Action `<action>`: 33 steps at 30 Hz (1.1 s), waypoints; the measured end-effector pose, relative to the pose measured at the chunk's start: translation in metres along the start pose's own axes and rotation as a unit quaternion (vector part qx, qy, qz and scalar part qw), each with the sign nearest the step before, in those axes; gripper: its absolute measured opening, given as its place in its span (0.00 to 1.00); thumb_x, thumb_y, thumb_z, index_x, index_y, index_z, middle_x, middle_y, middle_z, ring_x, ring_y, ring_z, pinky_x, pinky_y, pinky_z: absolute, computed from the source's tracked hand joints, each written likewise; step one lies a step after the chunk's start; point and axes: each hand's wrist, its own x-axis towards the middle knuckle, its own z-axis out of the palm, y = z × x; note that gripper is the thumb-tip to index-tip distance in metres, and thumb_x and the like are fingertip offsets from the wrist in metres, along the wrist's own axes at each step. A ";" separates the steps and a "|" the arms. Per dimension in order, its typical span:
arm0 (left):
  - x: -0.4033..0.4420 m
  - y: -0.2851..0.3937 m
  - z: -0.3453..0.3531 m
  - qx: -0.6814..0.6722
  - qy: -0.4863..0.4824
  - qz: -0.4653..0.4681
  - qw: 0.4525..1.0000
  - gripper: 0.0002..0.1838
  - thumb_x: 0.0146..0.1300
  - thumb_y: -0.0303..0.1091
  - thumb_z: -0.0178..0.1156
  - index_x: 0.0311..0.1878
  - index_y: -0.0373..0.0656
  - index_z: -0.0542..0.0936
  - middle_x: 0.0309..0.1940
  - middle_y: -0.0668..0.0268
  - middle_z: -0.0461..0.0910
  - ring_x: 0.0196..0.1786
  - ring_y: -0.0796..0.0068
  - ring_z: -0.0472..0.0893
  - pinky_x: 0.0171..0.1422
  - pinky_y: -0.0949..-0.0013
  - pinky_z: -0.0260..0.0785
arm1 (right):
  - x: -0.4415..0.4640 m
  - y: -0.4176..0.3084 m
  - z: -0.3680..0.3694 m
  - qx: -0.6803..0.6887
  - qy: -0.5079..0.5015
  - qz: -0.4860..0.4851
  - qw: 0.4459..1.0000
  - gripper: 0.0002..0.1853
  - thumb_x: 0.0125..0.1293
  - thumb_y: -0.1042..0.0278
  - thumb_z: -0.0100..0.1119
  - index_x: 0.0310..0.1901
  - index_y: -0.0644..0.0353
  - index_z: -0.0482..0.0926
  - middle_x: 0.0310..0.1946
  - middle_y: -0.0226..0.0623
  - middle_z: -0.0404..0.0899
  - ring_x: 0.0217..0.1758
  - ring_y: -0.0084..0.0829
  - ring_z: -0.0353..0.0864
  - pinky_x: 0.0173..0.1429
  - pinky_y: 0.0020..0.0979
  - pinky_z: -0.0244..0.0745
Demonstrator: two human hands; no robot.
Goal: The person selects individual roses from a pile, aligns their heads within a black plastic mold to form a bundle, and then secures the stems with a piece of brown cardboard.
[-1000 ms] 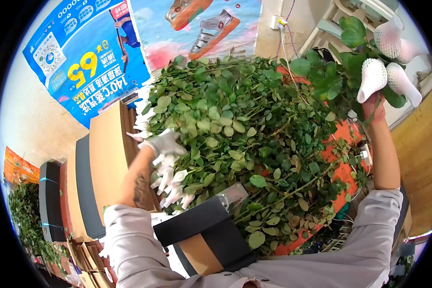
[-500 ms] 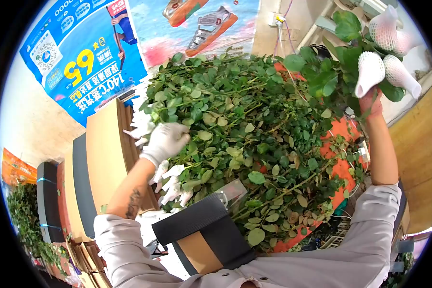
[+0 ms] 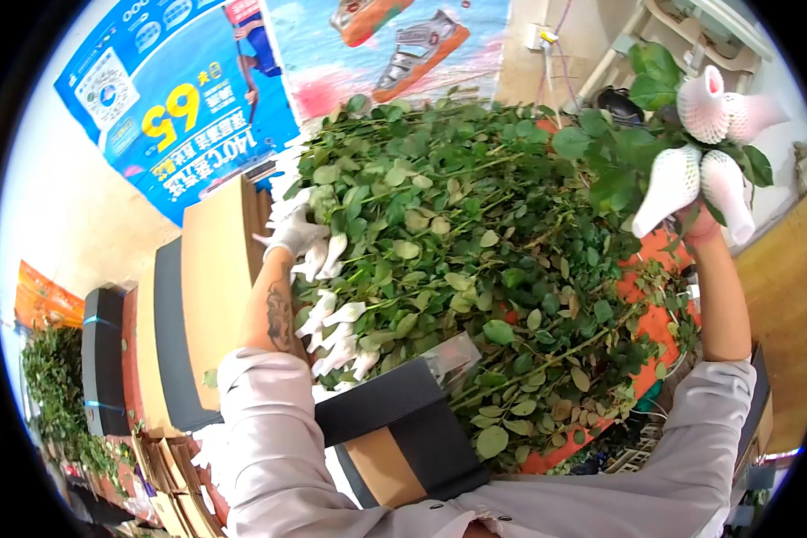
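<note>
At the upper right my right hand (image 3: 701, 224), bare, is closed round the stems of several roses (image 3: 675, 188) whose heads wear white foam-net sleeves. Their green leaves hang to the left of the hand. My left hand (image 3: 298, 237), in a white glove, reaches in among other sleeved rose heads (image 3: 334, 255) at the left edge of a broad heap of leafy rose stems (image 3: 457, 233). Its thumb side looks spread, while some fingers are partly hidden by the sleeves. More sleeved heads (image 3: 339, 345) lie just nearer to me.
A black and tan cardboard piece (image 3: 390, 439) stands close to my body. Large cardboard sheets (image 3: 215, 287) lean at the left. Orange covering (image 3: 659, 314) shows beside the heap on the right. A white rack (image 3: 663, 45) and a wall socket (image 3: 540, 38) are behind.
My left hand has gone from a closed shape over the leaves to the sleeved heads at the left, its thumb side now spread. My right hand still holds its roses, slightly lower in view.
</note>
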 end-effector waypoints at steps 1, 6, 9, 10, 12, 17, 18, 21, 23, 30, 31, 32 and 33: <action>-0.010 0.010 0.000 -0.002 0.007 0.008 1.000 0.30 0.49 0.47 0.62 0.56 0.46 0.71 0.42 0.55 0.79 0.49 0.61 0.76 0.59 0.58 0.62 | 0.001 -0.006 -0.004 0.156 0.000 0.043 0.987 0.18 0.69 0.66 0.43 0.59 0.60 0.65 0.56 0.37 0.67 0.59 0.34 0.67 0.63 0.37 0.61; 0.014 0.001 -0.004 -0.136 -0.131 0.169 0.967 0.12 0.51 0.32 0.61 0.39 0.40 0.76 0.31 0.63 0.77 0.33 0.75 0.74 0.40 0.70 0.68 | 0.006 -0.027 -0.012 0.633 0.042 0.145 0.759 0.19 0.69 0.68 0.43 0.61 0.60 0.63 0.58 0.37 0.66 0.59 0.33 0.67 0.63 0.35 0.62; -0.013 0.025 -0.014 0.038 0.099 0.196 0.975 0.19 0.52 0.38 0.62 0.46 0.39 0.76 0.39 0.58 0.78 0.40 0.64 0.77 0.46 0.65 0.70 | 0.007 -0.032 -0.013 0.695 0.058 0.149 0.701 0.20 0.69 0.69 0.43 0.62 0.60 0.62 0.58 0.37 0.65 0.59 0.32 0.67 0.63 0.34 0.63; -0.032 0.042 -0.015 0.119 0.277 0.216 0.929 0.22 0.52 0.41 0.63 0.48 0.40 0.75 0.41 0.55 0.78 0.43 0.60 0.78 0.48 0.62 0.70 | 0.006 -0.035 -0.013 0.698 0.061 0.151 0.697 0.20 0.69 0.70 0.43 0.62 0.60 0.62 0.59 0.37 0.65 0.59 0.32 0.67 0.63 0.34 0.63; -0.084 0.087 -0.014 0.032 0.212 0.301 0.929 0.30 0.51 0.49 0.63 0.54 0.40 0.73 0.48 0.52 0.76 0.51 0.54 0.75 0.56 0.58 0.68 | 0.003 -0.039 -0.016 0.703 0.069 0.153 0.691 0.21 0.69 0.70 0.43 0.63 0.60 0.61 0.59 0.37 0.64 0.59 0.32 0.66 0.63 0.33 0.64; -0.166 0.104 0.062 0.257 -0.060 0.321 0.909 0.44 0.49 0.54 0.62 0.68 0.45 0.58 0.62 0.52 0.64 0.66 0.51 0.62 0.69 0.51 0.52 | 0.002 -0.050 -0.023 0.711 0.097 0.161 0.678 0.22 0.69 0.72 0.43 0.64 0.60 0.59 0.61 0.37 0.63 0.59 0.31 0.66 0.63 0.31 0.65; -0.163 0.097 0.072 0.309 -0.074 0.306 0.897 0.44 0.50 0.52 0.62 0.69 0.46 0.56 0.63 0.52 0.62 0.67 0.50 0.61 0.69 0.50 0.51 | 0.001 -0.055 -0.025 0.713 0.107 0.167 0.672 0.22 0.69 0.73 0.43 0.64 0.60 0.59 0.61 0.37 0.63 0.60 0.31 0.66 0.63 0.31 0.65; -0.145 0.098 0.064 0.269 -0.057 0.321 0.906 0.31 0.51 0.38 0.60 0.61 0.46 0.66 0.47 0.56 0.75 0.56 0.56 0.72 0.60 0.56 0.64 | 0.004 -0.065 -0.034 0.725 0.148 0.187 0.646 0.23 0.69 0.74 0.44 0.65 0.60 0.58 0.62 0.37 0.62 0.60 0.30 0.66 0.62 0.30 0.65; -0.132 0.107 0.041 0.184 -0.073 0.313 0.929 0.18 0.50 0.30 0.56 0.48 0.47 0.77 0.34 0.57 0.81 0.40 0.59 0.81 0.47 0.62 0.73 | 0.000 -0.054 -0.036 0.707 0.132 0.155 0.677 0.26 0.68 0.64 0.44 0.66 0.59 0.57 0.63 0.37 0.61 0.63 0.32 0.64 0.66 0.32 0.61; 0.005 0.047 -0.041 0.160 0.120 0.078 0.977 0.26 0.56 0.38 0.51 0.60 0.49 0.70 0.50 0.49 0.76 0.52 0.51 0.77 0.55 0.55 0.69 | -0.002 -0.035 -0.028 0.708 0.086 0.004 0.701 0.22 0.67 0.73 0.44 0.63 0.63 0.61 0.56 0.40 0.67 0.56 0.30 0.68 0.59 0.30 0.65; 0.021 0.027 -0.037 0.169 0.175 0.090 0.966 0.27 0.55 0.38 0.53 0.61 0.47 0.69 0.54 0.49 0.73 0.56 0.51 0.74 0.58 0.56 0.67 | -0.002 -0.030 -0.028 0.712 0.085 -0.009 0.697 0.21 0.68 0.76 0.44 0.62 0.63 0.62 0.55 0.40 0.68 0.55 0.29 0.69 0.58 0.29 0.67; 0.029 0.015 -0.031 0.176 0.229 0.104 0.952 0.29 0.54 0.38 0.54 0.62 0.46 0.68 0.58 0.49 0.71 0.60 0.50 0.71 0.61 0.57 0.65 | -0.003 -0.025 -0.027 0.717 0.084 -0.021 0.692 0.20 0.68 0.79 0.44 0.62 0.64 0.62 0.54 0.40 0.69 0.54 0.29 0.69 0.56 0.28 0.68; 0.009 0.029 -0.039 0.178 0.299 0.186 0.919 0.30 0.53 0.37 0.56 0.62 0.45 0.68 0.59 0.49 0.69 0.61 0.50 0.68 0.63 0.58 0.63 | -0.005 -0.022 -0.029 0.712 0.090 -0.017 0.696 0.20 0.68 0.79 0.44 0.62 0.64 0.62 0.54 0.40 0.69 0.54 0.29 0.69 0.56 0.28 0.68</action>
